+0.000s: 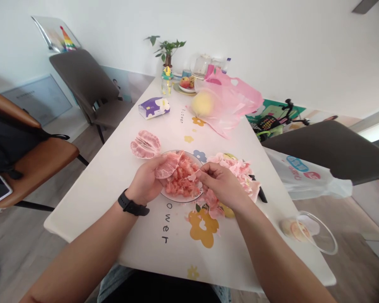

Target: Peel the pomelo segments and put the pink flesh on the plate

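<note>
A pomelo segment [167,167], pale pink in its veined skin, is held aslant over the left side of a round, thin-rimmed white plate [197,162]. I see the plate flat on the bench [104,187], heaped with torn, coral-pink pulp [183,179]; a whitish scrap of membrane [193,176] is pinched above its right side.

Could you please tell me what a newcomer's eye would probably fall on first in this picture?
Probably the plate of pink pomelo pulp on the white table, where the left hand holds a pomelo segment and the right hand pinches a pale scrap of membrane. Next would likely come the translucent pink plastic bag toward the table's far right, then the heap of pink peelings just right of the plate.
</note>
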Demonstrator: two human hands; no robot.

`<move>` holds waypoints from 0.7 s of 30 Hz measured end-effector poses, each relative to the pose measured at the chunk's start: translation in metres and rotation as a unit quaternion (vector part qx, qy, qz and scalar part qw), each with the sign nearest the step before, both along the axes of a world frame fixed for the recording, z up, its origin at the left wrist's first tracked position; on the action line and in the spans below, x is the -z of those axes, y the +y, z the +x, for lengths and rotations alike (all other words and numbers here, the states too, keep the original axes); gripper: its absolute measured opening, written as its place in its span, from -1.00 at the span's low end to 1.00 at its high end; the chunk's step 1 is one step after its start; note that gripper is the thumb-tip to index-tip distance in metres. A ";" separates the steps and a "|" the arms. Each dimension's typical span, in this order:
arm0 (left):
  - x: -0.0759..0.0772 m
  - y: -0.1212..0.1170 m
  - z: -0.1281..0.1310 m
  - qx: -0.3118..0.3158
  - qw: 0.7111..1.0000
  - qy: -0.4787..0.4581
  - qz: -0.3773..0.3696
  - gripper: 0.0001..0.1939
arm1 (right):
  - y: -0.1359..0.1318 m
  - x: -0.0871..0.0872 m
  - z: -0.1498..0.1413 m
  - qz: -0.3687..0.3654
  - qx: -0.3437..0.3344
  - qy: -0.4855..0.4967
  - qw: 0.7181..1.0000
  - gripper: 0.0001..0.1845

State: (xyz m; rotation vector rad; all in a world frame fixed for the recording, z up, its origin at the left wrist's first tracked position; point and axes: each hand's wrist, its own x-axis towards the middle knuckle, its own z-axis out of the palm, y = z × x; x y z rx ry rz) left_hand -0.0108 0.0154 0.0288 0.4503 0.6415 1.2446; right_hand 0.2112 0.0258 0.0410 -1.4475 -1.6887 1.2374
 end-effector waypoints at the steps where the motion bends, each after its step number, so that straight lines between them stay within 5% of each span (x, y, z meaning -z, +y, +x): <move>1: 0.000 0.000 0.000 0.004 1.000 0.003 -0.001 -0.79 | -0.001 0.002 0.003 -0.001 -0.001 0.008 1.000 -0.65; 10: 0.005 0.000 0.002 0.000 1.000 0.012 -0.025 -0.83 | -0.017 0.016 0.050 0.024 0.076 -0.066 0.995 -0.60; 16: 0.007 -0.001 0.004 -0.005 0.999 0.030 -0.034 -0.84 | -0.017 0.022 0.030 -0.027 0.063 0.002 0.998 -0.59; 21: 0.009 0.002 0.003 -0.004 0.999 0.038 -0.024 -0.83 | -0.015 0.016 0.014 0.016 0.086 -0.047 0.995 -0.61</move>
